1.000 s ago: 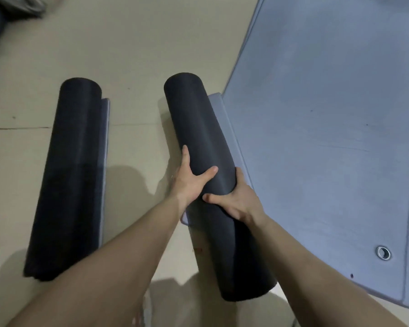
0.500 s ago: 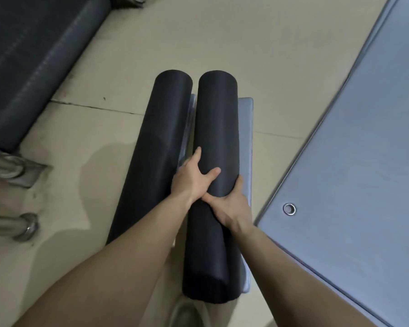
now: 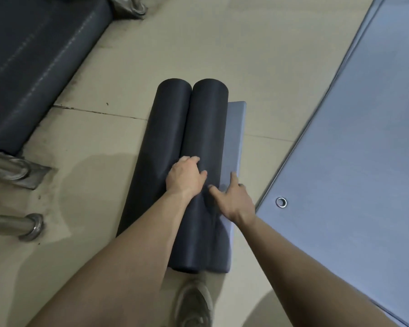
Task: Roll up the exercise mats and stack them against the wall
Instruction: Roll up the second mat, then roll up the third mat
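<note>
Two dark rolled mats lie side by side on the beige tiled floor, touching along their length: the left roll (image 3: 161, 142) and the right roll (image 3: 206, 128). A grey-blue loose flap (image 3: 234, 138) of the right roll sticks out flat on its right side. My left hand (image 3: 185, 177) rests curled on top of the right roll near the seam between the rolls. My right hand (image 3: 233, 200) lies with fingers spread, thumb on the roll and fingers pressing the flap. A flat unrolled grey-blue mat (image 3: 354, 149) with a metal eyelet (image 3: 281, 202) covers the floor at right.
A dark padded bench (image 3: 33, 62) on steel legs (image 3: 14, 171) stands at the upper left, close to the rolls. A steel foot (image 3: 31, 226) sits at the left edge. My shoe (image 3: 194, 303) shows below the rolls.
The right roll went from apart to pressed against the left roll. My right hand has come off the roll's side and now spreads flat on the flap; my left hand has curled.
</note>
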